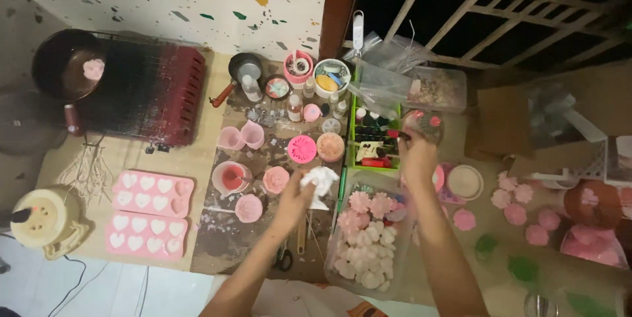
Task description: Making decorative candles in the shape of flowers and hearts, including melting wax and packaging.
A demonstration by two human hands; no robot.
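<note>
My left hand (294, 197) grips a white moulded figure (320, 185) above the stained work board (227, 238). My right hand (417, 156) reaches forward to the green crate of small bottles (375, 134) and pinches a thin stick-like item, too small to identify. Between my forearms sits a clear plastic tub (368, 241) filled with pink and white flower-shaped pieces. Round pink moulds (302, 149) and pink flower pieces (276, 179) lie just ahead of my left hand.
Two pink heart-shaped silicone moulds (151, 193) lie at left, beside a cream round device (41, 218) and a red stove (148, 90) with a pan (66, 67). Cups and jars (316, 77) stand at the back. More pink flowers (520, 208) lie at right.
</note>
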